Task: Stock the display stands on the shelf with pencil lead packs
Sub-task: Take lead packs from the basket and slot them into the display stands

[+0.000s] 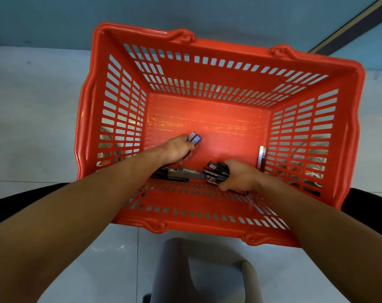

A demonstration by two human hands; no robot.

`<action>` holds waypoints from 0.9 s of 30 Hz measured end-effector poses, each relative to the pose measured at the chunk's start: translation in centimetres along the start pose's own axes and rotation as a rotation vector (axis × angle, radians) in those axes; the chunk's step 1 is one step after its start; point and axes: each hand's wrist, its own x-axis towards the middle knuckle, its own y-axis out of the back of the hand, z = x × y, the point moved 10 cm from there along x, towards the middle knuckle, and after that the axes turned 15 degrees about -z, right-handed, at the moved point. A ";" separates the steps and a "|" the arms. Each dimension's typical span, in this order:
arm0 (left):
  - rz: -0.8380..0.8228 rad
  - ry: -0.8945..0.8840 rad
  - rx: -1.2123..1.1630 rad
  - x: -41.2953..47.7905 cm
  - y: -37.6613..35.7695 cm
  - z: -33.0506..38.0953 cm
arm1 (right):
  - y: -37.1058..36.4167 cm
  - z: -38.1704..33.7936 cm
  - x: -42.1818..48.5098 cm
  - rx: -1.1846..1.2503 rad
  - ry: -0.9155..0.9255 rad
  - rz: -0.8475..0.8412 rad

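In the orange basket (94,106), a pencil lead pack (195,139) is gripped by the left hand (177,149); a bundle of packs (216,171) is clutched by the right hand (240,177).

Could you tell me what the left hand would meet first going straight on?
Beyond the pack it grips, the left hand has free basket floor ahead, then probably the far wall.

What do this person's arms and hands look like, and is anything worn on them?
Both forearms are bare, with no sleeves over them in this view. The left hand and right hand wear no gloves, and no watch, bracelet or ring shows.
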 end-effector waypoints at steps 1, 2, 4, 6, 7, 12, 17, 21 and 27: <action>0.008 -0.036 -0.026 -0.3 -0.1 0.6 | 0.6 -0.1 -0.2 0.043 0.013 0.039; 0.016 -0.079 -0.038 -0.5 -0.1 1.2 | 1.3 -0.3 -0.4 0.107 0.040 0.089; 0.068 -0.159 -0.048 -1.1 0.3 2.3 | 3.2 -1.0 -1.4 0.284 0.109 0.210; 0.156 -0.246 -0.129 -1.6 1.1 3.3 | 5.2 -1.6 -2.6 0.463 0.193 0.338; 0.195 -0.297 -0.177 -1.7 1.6 3.9 | 6.2 -1.8 -3.2 0.545 0.234 0.393; 0.223 -0.446 -0.248 -2.0 1.9 7.9 | 9.6 -4.0 -4.5 0.800 0.412 0.505; 0.121 -0.450 -0.347 -1.4 1.6 8.6 | 10.3 -6.4 -4.0 0.859 0.528 0.416; 0.136 -0.433 -0.359 -1.2 2.3 8.4 | 10.1 -6.6 -3.5 0.871 0.503 0.380; 0.158 -0.404 -0.413 -0.3 1.9 7.1 | 9.3 -7.1 -2.7 0.901 0.494 0.322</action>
